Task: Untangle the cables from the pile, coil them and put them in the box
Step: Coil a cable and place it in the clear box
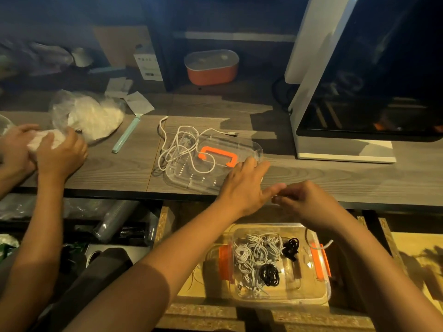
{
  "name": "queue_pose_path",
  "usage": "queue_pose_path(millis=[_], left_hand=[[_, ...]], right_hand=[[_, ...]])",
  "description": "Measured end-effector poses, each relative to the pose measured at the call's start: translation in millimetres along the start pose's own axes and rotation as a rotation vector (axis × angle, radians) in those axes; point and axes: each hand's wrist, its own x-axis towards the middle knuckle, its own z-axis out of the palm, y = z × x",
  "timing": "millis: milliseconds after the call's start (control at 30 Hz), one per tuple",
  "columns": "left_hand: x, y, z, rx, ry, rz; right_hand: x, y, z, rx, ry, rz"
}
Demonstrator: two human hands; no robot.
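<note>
Head view: left hand (pixel 242 188) out on the clear lid (pixel 203 180), fingers straight and spread. Right hand (pixel 311 202) curled beside it, pinching what, cannot tell. Loose white cable (pixel 178 144) sprawled over lid and tabletop (pixel 119 168), probably next for untangling. Box (pixel 311 295) below, open, full of coils. Next up: lifting and winding that cable. Another person's hands (pixel 62 154) busy with a plastic bag (pixel 91 116), well to the left.

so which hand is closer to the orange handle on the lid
Left. The left hand lies on the clear lid, fingertips just right of the orange handle; the right hand is off the lid, further right at the table edge.
</note>
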Motion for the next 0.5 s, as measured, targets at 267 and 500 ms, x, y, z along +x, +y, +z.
queue_pose_path(millis=[267, 500], left_hand=[[-3, 1, -9, -0.206, -0.311, 0.054], [-10, -4, 9, -0.089, -0.316, 0.142]], right_hand=[[-7, 11, -7, 0.131, -0.064, -0.030], [-9, 6, -8, 0.192, -0.080, -0.063]])
